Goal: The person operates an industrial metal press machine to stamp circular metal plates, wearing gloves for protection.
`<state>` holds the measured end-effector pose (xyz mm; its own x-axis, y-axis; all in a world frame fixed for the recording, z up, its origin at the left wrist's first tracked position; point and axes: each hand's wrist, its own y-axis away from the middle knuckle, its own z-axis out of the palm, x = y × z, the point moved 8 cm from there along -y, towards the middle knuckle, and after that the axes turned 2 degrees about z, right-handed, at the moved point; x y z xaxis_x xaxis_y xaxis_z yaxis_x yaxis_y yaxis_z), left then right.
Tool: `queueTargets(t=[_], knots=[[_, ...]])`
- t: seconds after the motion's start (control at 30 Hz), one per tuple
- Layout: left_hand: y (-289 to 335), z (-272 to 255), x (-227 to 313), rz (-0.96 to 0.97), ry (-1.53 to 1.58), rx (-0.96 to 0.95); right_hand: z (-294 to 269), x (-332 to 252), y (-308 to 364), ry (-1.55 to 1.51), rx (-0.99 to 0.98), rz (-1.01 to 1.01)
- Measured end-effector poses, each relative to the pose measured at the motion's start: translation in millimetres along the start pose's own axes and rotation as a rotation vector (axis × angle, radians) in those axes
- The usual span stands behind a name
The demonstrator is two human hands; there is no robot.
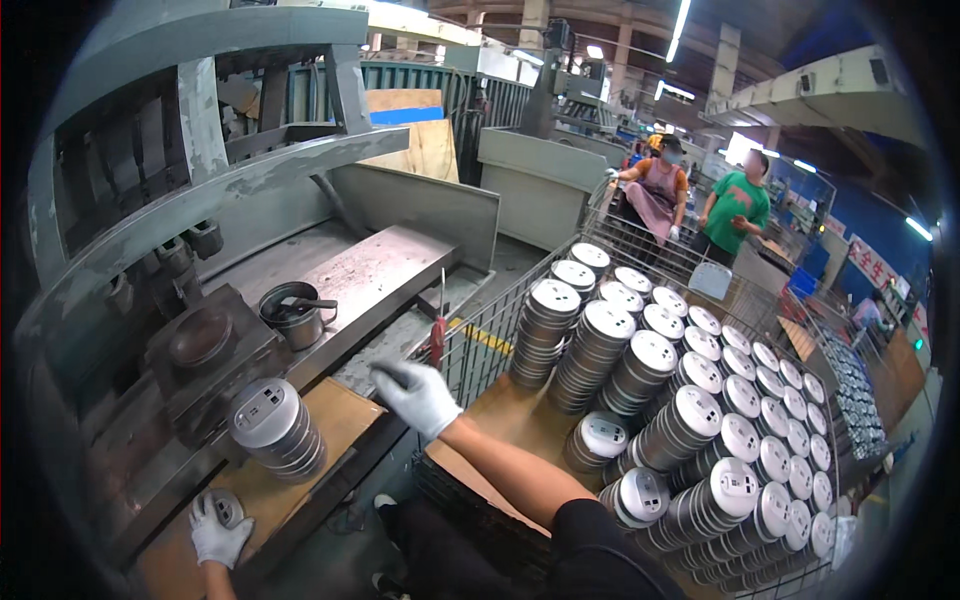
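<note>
My left hand (pixel 218 538), in a white glove, has its fingers on a small round metal disc (pixel 229 507) lying on a brown board (pixel 345 412). Just beyond it on the same board stands a stack of round silver metal pieces (pixel 276 428), with dark slots in the top one. My right hand (pixel 418 398), gloved in white with darkened fingertips, is raised between the board and the wire cage. Its fingers reach leftward, apart from the thumb, and I see nothing in them.
A metal pot (pixel 297 313) with a handled tool in it stands by a dark machine block (pixel 202 335) under a grey press frame (pixel 220 170). On my right, a wire cage (pixel 478 350) holds many stacks of similar pieces (pixel 608 320). Two people (pixel 740 205) stand beyond the cage.
</note>
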<state>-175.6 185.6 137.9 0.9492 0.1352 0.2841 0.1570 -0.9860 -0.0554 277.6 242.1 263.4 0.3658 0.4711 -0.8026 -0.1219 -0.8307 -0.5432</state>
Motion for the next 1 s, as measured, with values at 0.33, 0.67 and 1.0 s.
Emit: queueTargets(t=[0.33,0.67,1.0], knots=[[4.4,-3.2,5.4,-0.011,-0.063,-0.023,-20.7,9.1,-41.7,0.815,0.091,-0.396],[1.7,-0.7,7.9,0.011,-0.031,0.019,-10.5,36.1,-50.7,1.040,-0.050,-0.452],[7.5,-3.0,-2.5,-0.010,-0.042,0.010,24.1,39.2,-25.3,0.903,-0.280,-0.392]])
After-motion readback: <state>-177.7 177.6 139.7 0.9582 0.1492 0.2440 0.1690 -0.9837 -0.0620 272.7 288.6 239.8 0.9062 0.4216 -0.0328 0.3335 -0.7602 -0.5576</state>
